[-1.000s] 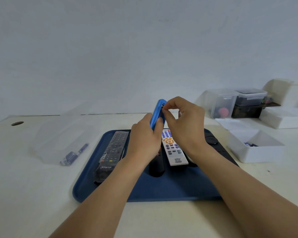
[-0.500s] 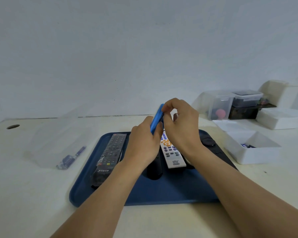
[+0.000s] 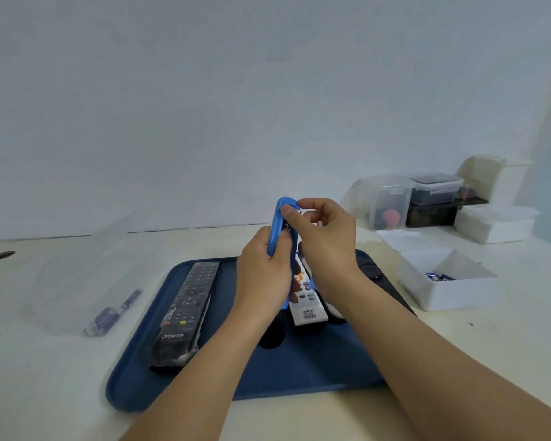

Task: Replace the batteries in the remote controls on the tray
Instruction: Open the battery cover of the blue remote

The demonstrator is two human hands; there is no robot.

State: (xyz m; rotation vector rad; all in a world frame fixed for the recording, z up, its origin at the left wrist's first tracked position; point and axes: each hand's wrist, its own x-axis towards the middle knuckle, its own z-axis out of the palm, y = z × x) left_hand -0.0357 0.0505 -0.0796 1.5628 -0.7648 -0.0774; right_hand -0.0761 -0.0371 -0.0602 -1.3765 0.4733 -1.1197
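My left hand [image 3: 263, 275] grips a blue remote [image 3: 275, 227], held upright on its edge above the dark blue tray [image 3: 299, 374]. My right hand [image 3: 326, 240] pinches at the remote's top end with thumb and forefinger; something small and shiny shows between them, and I cannot tell what it is. On the tray lie a long black remote [image 3: 185, 308] at the left, a white remote with coloured buttons [image 3: 306, 300] under my hands, and dark remotes partly hidden behind my wrists.
An open white box [image 3: 442, 281] with batteries stands right of the tray. Clear and white lidded containers [image 3: 392, 202] are stacked at the back right. A clear plastic box [image 3: 77, 275] holding purple batteries [image 3: 113, 313] lies left of the tray.
The blue remote has turned slightly, showing more of its open side. My right thumb and forefinger have shifted onto its top end. Both hands stay above the tray.
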